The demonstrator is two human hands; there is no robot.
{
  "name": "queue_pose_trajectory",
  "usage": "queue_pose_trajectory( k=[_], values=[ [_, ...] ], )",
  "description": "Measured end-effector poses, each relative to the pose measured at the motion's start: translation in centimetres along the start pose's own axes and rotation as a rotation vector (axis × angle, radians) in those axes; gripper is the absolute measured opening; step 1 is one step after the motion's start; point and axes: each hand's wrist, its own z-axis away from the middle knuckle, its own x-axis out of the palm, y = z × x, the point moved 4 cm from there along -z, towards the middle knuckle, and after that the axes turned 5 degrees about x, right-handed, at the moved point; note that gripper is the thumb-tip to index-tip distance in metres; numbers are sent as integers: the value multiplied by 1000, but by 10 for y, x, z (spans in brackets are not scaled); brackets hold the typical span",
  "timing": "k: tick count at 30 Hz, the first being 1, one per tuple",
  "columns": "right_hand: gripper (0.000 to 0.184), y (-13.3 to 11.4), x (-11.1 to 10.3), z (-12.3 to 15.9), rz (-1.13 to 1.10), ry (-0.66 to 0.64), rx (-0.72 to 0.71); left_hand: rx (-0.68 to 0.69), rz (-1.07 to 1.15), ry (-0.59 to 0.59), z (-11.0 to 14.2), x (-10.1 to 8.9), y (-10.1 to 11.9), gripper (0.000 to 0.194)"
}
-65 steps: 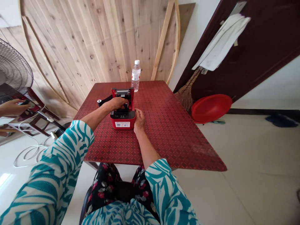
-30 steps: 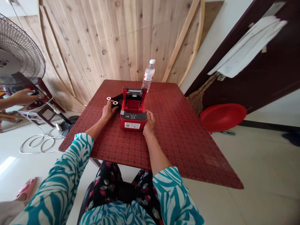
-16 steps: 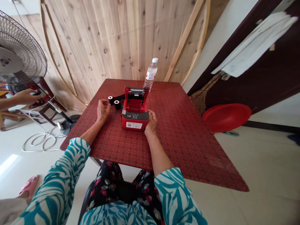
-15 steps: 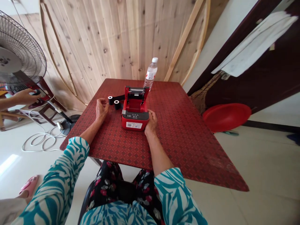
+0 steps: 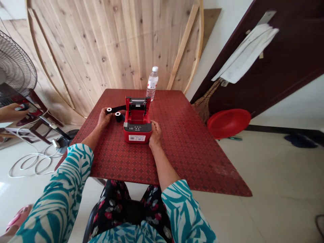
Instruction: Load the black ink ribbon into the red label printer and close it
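A red label printer [image 5: 138, 132] with its lid raised stands on the table [image 5: 187, 148], its dark button panel and a white sticker facing me. My right hand [image 5: 155, 134] is wrapped against the printer's right side. A black printer ribbon runs left from the printer to a ribbon roll [image 5: 109, 110] with a white core. My left hand [image 5: 103, 118] has its fingers closed around that roll. Between it and the printer stands a second black ribbon roll [image 5: 117, 117], also white-cored. The fingertips of my left hand are partly hidden.
A water bottle [image 5: 152, 83] stands behind the printer. At the left, another person's hand [image 5: 12, 113] reaches to a floor fan [image 5: 16, 67]; a white cable [image 5: 27, 155] lies coiled below. A red basin [image 5: 229, 123] and a broom [image 5: 204, 103] are right of the table.
My left hand has moved from beside the left ribbon roll onto it and taken hold. My right hand stays at the printer. The whole view has shifted slightly.
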Motion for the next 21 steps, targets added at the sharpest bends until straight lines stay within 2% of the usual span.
queue_pose_trajectory(
  k=[3,5,11,14,17,19,21],
  values=[
    [31,2,0,-2,5,-7,-1,92,81,67,3,-21,22,33],
    [31,4,0,-3,7,-13,-3,164,148,58,7,-38,44,36],
    [31,7,2,-6,-47,-18,1,284,329,-79,40,-91,133,42],
    [29,10,4,-7,-59,-16,9,268,360,-209,67,-106,174,43],
    [28,10,6,-7,-71,-19,19,211,329,-442,89,-98,206,41],
    [28,9,7,-6,-76,-26,24,163,271,-641,97,-75,219,40],
    [28,8,8,-4,-79,-24,28,139,180,-829,99,-41,221,40]
  ],
)
